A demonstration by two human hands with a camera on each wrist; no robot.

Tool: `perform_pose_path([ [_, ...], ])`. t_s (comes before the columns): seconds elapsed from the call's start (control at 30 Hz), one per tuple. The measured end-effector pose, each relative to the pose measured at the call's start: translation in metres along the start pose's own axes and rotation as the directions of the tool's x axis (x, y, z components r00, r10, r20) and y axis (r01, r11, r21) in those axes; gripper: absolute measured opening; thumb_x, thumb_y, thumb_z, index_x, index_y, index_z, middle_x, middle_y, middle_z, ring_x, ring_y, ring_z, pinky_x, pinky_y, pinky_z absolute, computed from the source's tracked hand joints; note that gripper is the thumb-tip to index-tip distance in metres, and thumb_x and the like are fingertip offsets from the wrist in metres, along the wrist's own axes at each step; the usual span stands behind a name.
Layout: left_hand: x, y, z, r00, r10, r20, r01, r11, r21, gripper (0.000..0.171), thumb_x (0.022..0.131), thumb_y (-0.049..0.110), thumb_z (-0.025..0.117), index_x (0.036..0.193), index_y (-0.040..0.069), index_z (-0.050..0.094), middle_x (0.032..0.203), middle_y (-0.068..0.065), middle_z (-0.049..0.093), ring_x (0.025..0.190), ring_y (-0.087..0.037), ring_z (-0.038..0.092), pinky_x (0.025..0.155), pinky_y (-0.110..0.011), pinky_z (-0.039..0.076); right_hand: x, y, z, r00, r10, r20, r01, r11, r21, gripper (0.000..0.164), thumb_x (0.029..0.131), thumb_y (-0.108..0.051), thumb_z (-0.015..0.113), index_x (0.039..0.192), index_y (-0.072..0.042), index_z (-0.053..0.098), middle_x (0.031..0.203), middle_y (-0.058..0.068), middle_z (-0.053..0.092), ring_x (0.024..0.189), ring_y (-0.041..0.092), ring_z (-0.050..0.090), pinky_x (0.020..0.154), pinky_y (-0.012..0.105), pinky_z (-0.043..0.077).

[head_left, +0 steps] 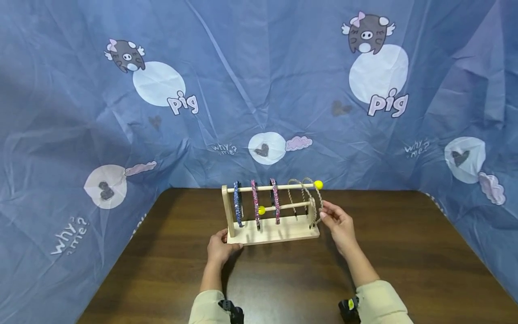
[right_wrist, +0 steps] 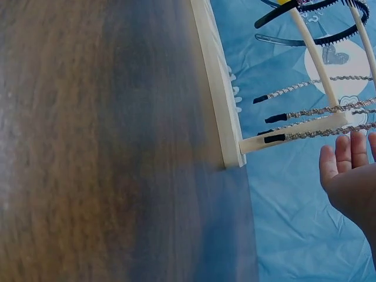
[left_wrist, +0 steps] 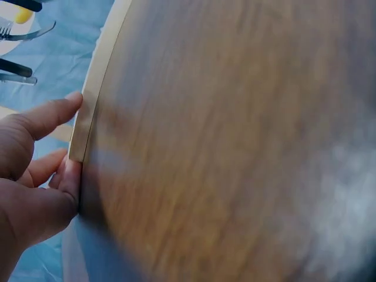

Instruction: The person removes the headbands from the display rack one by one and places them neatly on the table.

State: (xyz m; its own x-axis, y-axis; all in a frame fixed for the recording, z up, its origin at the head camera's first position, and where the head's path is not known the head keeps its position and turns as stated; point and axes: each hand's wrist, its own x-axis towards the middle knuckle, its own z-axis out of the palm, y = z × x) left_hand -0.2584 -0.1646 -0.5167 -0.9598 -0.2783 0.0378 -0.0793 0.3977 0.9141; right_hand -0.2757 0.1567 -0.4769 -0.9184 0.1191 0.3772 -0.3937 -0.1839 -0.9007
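Note:
A pale wooden headband rack [head_left: 265, 237] stands on the table, with two rods tipped by yellow balls [head_left: 319, 185]. My left hand [head_left: 218, 249] grips the front left corner of its base, thumb along the front edge. On the upper rod hang a blue glittery headband [head_left: 237, 204] and two pink glittery ones [head_left: 255, 202]. Toward the right end hang braided beige headbands [head_left: 293, 198]. At the rod's tip my right hand [head_left: 341, 227] pinches the outermost braided headband [head_left: 319, 198]; its fingertips meet the band in the right wrist view, where the thumb is hidden.
The brown wooden table [head_left: 283, 279] extends around the rack on both sides and in front. Behind it and at the sides hangs a blue printed cloth [head_left: 226, 126]. Dark wrist cameras [head_left: 349, 310] sit by the sleeves.

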Motion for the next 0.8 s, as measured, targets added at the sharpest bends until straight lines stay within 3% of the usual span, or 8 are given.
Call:
perform_pose_path([
  [0.23,0.000,0.000,0.003,0.998,0.040,-0.047,-0.036,0.996,0.087,0.066,0.056,-0.005,0.083,0.114,-0.016,0.055,0.094,-0.022,0.063,0.086,-0.032,0.058,0.080,-0.042,0.045,0.002,-0.001,0.001,1.000,-0.012,0.018,0.013,0.999,-0.050,0.026,0.085,0.010,0.057,0.109,0.021,0.053,0.095,0.010,0.063,0.080,0.009,0.054,0.069,0.017,0.046],
  [0.8,0.000,-0.001,-0.001,1.000,0.003,-0.019,-0.002,0.998,0.069,0.061,0.062,-0.003,0.080,0.117,-0.013,0.055,0.098,-0.021,0.063,0.090,-0.031,0.057,0.081,-0.041,0.044,0.009,-0.014,0.008,1.000,0.003,-0.021,-0.002,1.000,0.031,0.025,0.084,0.013,0.057,0.105,0.023,0.051,0.093,0.004,0.066,0.075,0.009,0.056,0.064,0.021,0.050],
])
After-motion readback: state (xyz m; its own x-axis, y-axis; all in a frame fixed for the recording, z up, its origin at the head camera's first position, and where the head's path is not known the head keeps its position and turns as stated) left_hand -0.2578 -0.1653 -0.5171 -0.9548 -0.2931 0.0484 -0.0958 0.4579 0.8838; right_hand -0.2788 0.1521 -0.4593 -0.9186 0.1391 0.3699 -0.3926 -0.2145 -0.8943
